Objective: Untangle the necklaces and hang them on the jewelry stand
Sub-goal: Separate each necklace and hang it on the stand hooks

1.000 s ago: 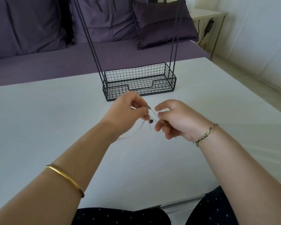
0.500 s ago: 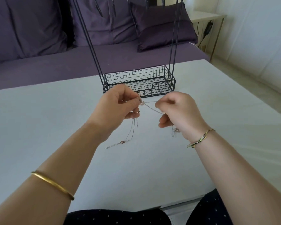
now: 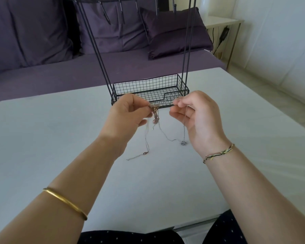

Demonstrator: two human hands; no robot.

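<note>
Your left hand point(image 3: 128, 113) pinches the knot of the thin metal chain necklaces point(image 3: 155, 114) between thumb and forefinger, with the other fingers curled under. A second ago that knot sat bunched low between your fingertips, close over the flat white table point(image 3: 42, 138). Now you hold it higher, and the loose ends hang from your left fingers down to the table. A small clasp with its extender chain point(image 3: 136, 156) lies there, below and slightly left of them.

Your right hand point(image 3: 199, 118) grips one fine strand between thumb and forefinger, the remaining fingers loosely bent. The gap between your two sets of fingertips is a little wider than half a second ago, and the strand runs across it. Below your right fingers a small silver cluster point(image 3: 183, 143) appears to rest on the table.

Just beyond both sets of fingertips stands the black wire jewelry stand point(image 3: 148, 81). Its top bar with hooks has come into sight since the earlier frames.

That bar is cut off by the upper edge. The strand between your fingers is hard to pick out against the stand's mesh basket. You cannot tell how many chains meet in the knot or how they cross.
</note>
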